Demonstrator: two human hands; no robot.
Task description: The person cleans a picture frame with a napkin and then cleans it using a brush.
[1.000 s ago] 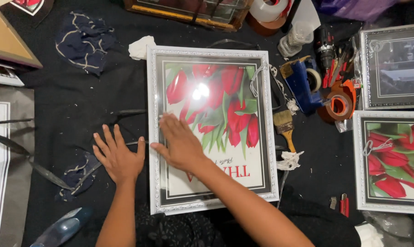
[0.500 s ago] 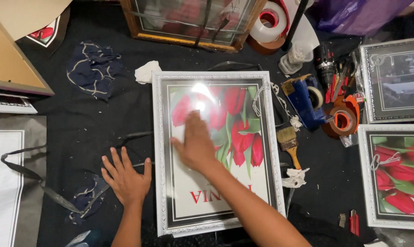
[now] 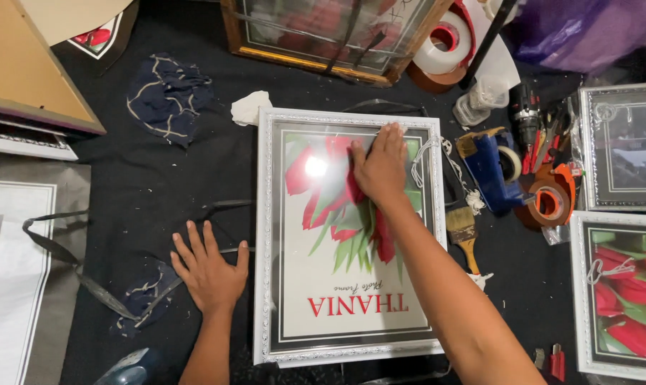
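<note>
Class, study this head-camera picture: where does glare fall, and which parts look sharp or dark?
Head view: a bright white glare spot sits on the glass of the white picture frame, just beside the right hand; the hands and frame look sharp; the black cloth around the left hand stays dark.

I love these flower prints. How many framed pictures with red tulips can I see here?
2: the white framed tulip picture in the middle, under the right hand, and another tulip picture at the right edge, partly cut off. Other frames may hide more.

Right hand [image 3: 380, 165] hiding part of tulip print [image 3: 337, 214]; second tulip frame [image 3: 619, 292] cut by right edge
</note>
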